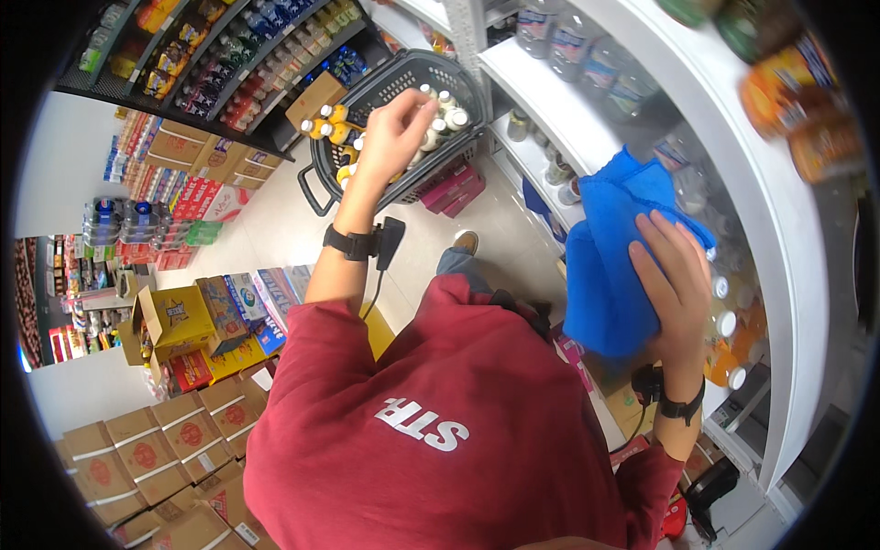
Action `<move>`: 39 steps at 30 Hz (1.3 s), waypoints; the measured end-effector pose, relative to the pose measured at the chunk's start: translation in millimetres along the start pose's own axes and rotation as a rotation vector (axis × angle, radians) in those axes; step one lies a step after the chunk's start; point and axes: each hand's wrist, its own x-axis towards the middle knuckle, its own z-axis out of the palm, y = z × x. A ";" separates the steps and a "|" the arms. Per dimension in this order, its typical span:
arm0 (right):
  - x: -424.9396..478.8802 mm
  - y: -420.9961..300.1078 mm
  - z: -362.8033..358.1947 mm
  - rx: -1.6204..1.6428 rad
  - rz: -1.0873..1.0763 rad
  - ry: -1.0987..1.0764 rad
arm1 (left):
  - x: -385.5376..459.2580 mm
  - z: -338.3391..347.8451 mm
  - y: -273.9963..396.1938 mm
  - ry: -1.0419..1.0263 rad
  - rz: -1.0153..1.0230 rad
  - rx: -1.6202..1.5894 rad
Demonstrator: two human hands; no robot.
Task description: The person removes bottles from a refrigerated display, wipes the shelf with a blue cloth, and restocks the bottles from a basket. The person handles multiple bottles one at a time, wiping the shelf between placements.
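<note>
My left hand (399, 134) hovers over a dark grey plastic shopping basket (405, 194), its thumb and fingers curled near the caps of the bottles inside. Whether it touches one cannot be told. The basket holds orange-coloured bottles with white caps (338, 133) at one end and pale bottles with white caps (455, 118) at the other. A blue cloth (612, 275) lies under the fingers of my right hand (670, 282), beside a white shelf at the right. The cloth hangs in folds, and the palm side of that hand is hidden.
White shelves (536, 103) with large clear bottles (567, 41) and orange drink bottles (725, 364) curve along the right. Dark drink racks (227, 127) stand at the upper left. Stacked cartons (189, 433) fill the lower left. Magenta boxes (454, 189) sit below the basket.
</note>
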 end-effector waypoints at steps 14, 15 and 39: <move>129.5 -5.0 168.4 0.145 0.079 -0.445 | 19.0 -143.2 -340.4 0.190 -0.477 0.690; 138.7 -6.9 172.8 0.139 0.069 -0.467 | 26.3 -146.3 -349.6 0.174 -0.506 0.714; 176.8 -29.5 193.6 0.085 0.088 -0.461 | 35.8 -100.7 -374.9 -0.179 -0.291 0.658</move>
